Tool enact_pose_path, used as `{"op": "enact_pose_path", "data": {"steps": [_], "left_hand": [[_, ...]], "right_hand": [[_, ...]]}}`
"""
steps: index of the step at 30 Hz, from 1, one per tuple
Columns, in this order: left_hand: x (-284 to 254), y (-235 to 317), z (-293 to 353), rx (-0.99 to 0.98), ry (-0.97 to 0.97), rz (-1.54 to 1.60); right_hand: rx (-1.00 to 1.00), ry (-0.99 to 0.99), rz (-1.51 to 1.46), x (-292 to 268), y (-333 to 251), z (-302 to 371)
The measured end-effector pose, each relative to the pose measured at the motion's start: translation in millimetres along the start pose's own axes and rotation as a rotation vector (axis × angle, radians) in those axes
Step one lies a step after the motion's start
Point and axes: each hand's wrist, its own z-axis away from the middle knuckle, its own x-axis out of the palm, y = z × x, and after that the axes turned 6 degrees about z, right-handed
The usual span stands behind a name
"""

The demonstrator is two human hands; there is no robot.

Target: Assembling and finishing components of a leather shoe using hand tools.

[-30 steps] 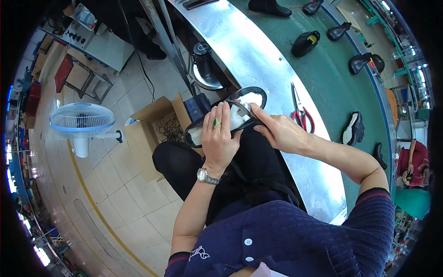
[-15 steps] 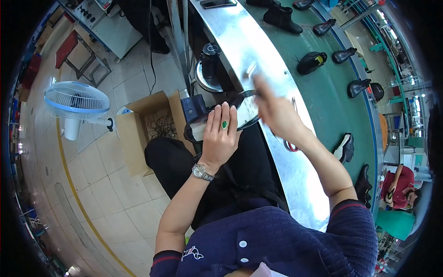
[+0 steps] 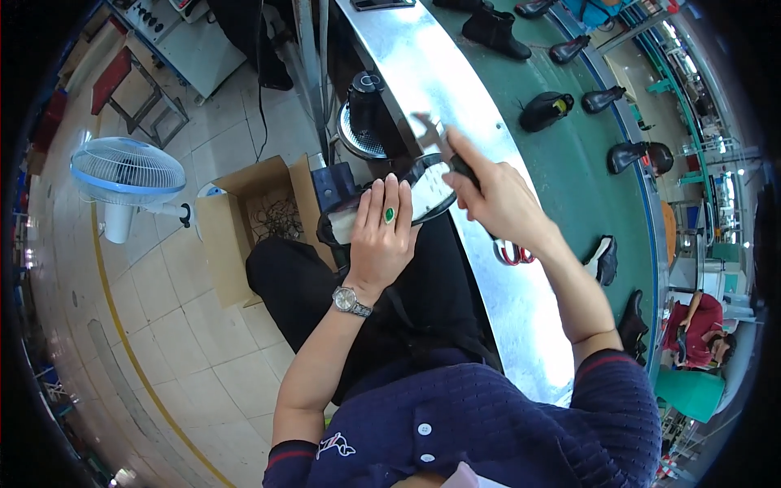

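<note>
A black shoe (image 3: 429, 192) lies bottom up over my lap, its white underside showing within a dark upper edge. My left hand (image 3: 379, 236) lies across its middle, fingers together and stretched over it, holding it steady; the thumb is hidden. In my right hand (image 3: 503, 195) is a metal tool that looks like pincers (image 3: 433, 140), with a curved jaw. The fingers are wrapped round its dark handle, and its head is raised just past the far end of the shoe.
A shiny metal bench (image 3: 525, 317) runs along my right, with red-handled scissors (image 3: 512, 254) on it. Beyond, a green conveyor (image 3: 561, 179) carries several dark shoes. To my left stand a cardboard box (image 3: 224, 244) of tangled scraps and a fan (image 3: 126, 175). A seated person (image 3: 695, 325) is at far right.
My right hand, blurred before, is now clearer and slightly lower, with the tool's head tilted up to the left. The left hand stays on the shoe. The whole view has shifted slightly.
</note>
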Motion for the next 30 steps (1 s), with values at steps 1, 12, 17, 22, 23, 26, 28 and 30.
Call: {"op": "enact_pose_path", "data": {"steps": [1,12,17,22,23,26,28,30], "left_hand": [[0.2,1.5,1.5,-0.006,-0.003,0.0],[1.9,5.1,0.4,-0.018,0.029,0.049],[3.6,3.7,5.1,-0.034,0.001,0.044],[2.2,10.1,2.9,-0.022,-0.004,0.045],[3.2,9.4,2.3,-0.024,-0.016,0.04],[4.6,4.8,3.0,-0.016,0.011,0.037],[3.7,4.0,6.5,-0.014,0.052,0.067],[4.0,6.2,4.1,-0.001,0.049,0.054]], "right_hand": [[-0.001,-0.006,0.0,9.5,3.6,3.3],[0.055,0.127,-0.127,21.9,-4.4,12.7],[-0.052,-0.084,0.227,9.5,-2.1,10.9],[-0.117,0.102,0.26,35.3,2.9,20.1],[-0.121,0.103,0.262,32.4,2.1,17.8],[-0.103,-0.147,0.395,15.2,-10.9,13.8],[-0.073,-0.04,0.305,22.0,-19.2,18.9],[0.004,0.111,0.21,31.1,-19.2,20.9]]}}
